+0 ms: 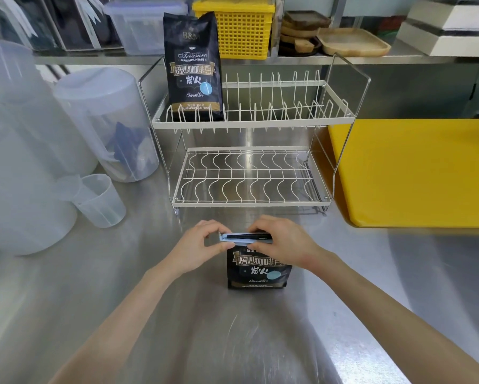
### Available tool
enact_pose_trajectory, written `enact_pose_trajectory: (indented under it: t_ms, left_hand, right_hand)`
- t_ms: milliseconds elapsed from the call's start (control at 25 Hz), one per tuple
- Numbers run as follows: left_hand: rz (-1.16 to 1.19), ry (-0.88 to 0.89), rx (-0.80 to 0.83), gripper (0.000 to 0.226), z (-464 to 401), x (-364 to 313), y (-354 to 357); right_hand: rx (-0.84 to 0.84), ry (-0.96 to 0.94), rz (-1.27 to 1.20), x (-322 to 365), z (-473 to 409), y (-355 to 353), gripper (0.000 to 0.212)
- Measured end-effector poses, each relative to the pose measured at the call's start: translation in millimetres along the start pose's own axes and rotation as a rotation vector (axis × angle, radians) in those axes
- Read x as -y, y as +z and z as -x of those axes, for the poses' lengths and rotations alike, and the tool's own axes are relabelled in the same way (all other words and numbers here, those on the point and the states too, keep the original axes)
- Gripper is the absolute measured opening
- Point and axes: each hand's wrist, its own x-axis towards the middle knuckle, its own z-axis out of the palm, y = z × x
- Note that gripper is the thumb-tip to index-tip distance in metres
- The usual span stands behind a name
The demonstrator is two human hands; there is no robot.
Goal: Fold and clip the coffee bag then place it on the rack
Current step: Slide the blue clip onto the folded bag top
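Commercial kitchen or café prep area; stainless steel counter (pixel 232 342); dish rack (pixel 249 120); plastic pitchers (pixel 108 120); yellow basket (pixel 241 26)

Coffee bag (pixel 256 268) top hidden by both hands, pitcher (pixel 111 126) contents blurred — unidentifiable, left tub (pixel 8 151) edge-cropped

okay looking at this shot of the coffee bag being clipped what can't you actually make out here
Head view, the only one:
- Whether the light blue clip has snapped shut: left hand and right hand cover its ends.
- The folded top of the coffee bag: hidden under clip and fingers.
- Contents of the lidded pitcher: blurred by frosted plastic.
- Small print on the bag on the rack: too small.
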Motion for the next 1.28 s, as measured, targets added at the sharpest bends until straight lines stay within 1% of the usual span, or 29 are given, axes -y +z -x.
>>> enact_pose_trajectory:
  t_ms: [80,200,320,480,560,680,840,920,960,1040,1120,1280]
  left_hand:
    - [0.036,-0.001,-0.027,0.025,2.6,-1.2,2.4]
    - [0.126,-0.034,-0.084,0.025,6.2,-0.8,6.5]
    - [0.255,-0.087,-0.150,0.022,8.5,0.8,11.3]
    - [0.408,-0.135,-0.223,0.025,8.0,0.9,19.8]
    - [0.455,-0.164,-0.252,0.024,8.7,2.4,23.9]
    - [0.522,-0.220,-0.288,0.028,12.5,5.0,36.4]
    - [0.568,-0.319,-0.378,0.030,17.8,8.6,55.2]
    - [0.540,-0.352,-0.412,0.024,20.9,10.9,60.6]
    - [0.493,-0.352,-0.399,0.019,22.6,11.8,63.3]
    - [0.431,-0.346,-0.384,0.012,24.9,12.5,68.1]
    - [0.444,-0.346,-0.404,0.007,23.1,10.2,70.0]
    - [0.471,-0.330,-0.444,0.014,18.5,4.8,68.3]
  right_hand:
    - [-0.002,0.001,-0.007,-0.6,0.3,0.0,0.026]
    - [-0.011,0.003,-0.010,-5.6,6.2,0.0,0.038]
    - [-0.102,0.084,-0.146,-16.0,18.6,-2.2,0.045]
    - [-0.304,0.248,-0.399,-34.0,37.4,0.7,0.042]
    - [-0.328,0.331,-0.470,-39.6,45.4,8.6,0.040]
    - [-0.297,0.415,-0.553,-43.7,51.4,25.1,0.031]
    - [-0.335,0.456,-0.610,-43.7,52.5,39.6,0.016]
    - [-0.372,0.454,-0.634,-42.8,53.3,42.8,0.011]
    - [-0.390,0.453,-0.641,-41.7,53.2,44.1,0.010]
    - [-0.431,0.465,-0.633,-38.8,50.9,47.0,0.009]
    - [-0.480,0.483,-0.621,-36.3,48.3,49.1,0.012]
    - [-0.545,0.461,-0.637,-33.8,47.7,52.1,0.014]
